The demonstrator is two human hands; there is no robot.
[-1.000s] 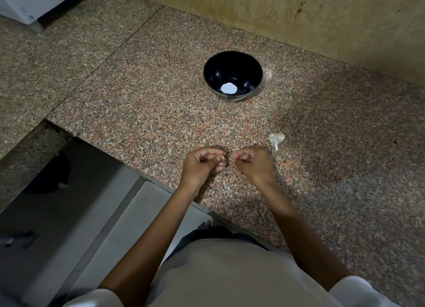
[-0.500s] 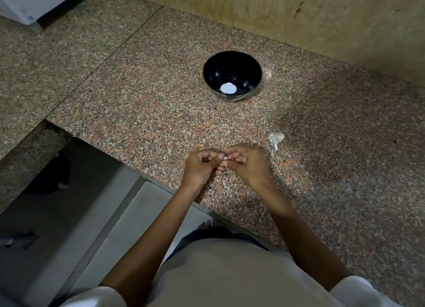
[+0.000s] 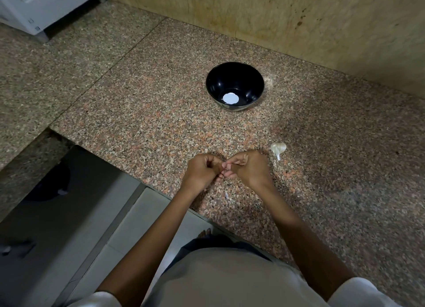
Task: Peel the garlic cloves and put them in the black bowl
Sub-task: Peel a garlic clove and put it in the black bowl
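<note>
L hand [image 3: 203, 168] & R hand [image 3: 249, 166] were tip to tip low over the surface [image 3: 149, 122], near its front edge. Fingers [image 3: 231, 174] of both were curled in, pinching sth. tiny between them, prob. a clove, mostly hidden. Rest of the garlic [image 3: 278, 148] lay just beside the R hand; black bowl [image 3: 213, 86] stood well beyond. To peel well: one hand holds firm, other nicks skin at root end w/ a nail, strips lengthwise, no crushing.
</note>
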